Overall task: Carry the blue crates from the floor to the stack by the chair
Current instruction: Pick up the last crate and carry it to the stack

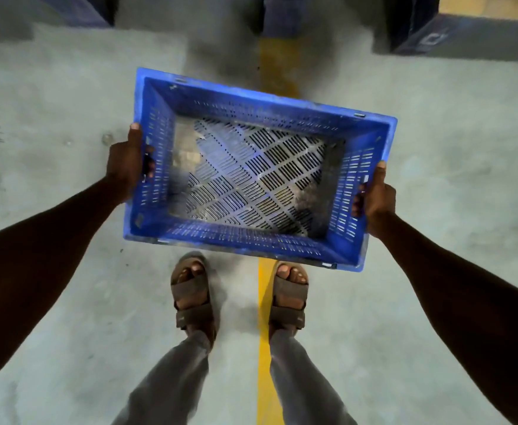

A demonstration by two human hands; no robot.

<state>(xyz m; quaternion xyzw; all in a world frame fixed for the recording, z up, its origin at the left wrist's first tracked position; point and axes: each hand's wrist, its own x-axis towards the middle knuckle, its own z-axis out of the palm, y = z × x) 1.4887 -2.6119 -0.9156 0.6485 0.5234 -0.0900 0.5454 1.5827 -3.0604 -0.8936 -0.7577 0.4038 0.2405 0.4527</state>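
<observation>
Nearest, two sandalled feet (239,289) stand on the concrete floor (67,87). Above them the blue crate (251,240) hangs level, long axis crosswise, left hand (125,167) and right hand (377,204) each closed on an end handle, equally near. No stack or chair shows ahead.

Head camera looks steeply down, close above the floor (67,118)
</observation>
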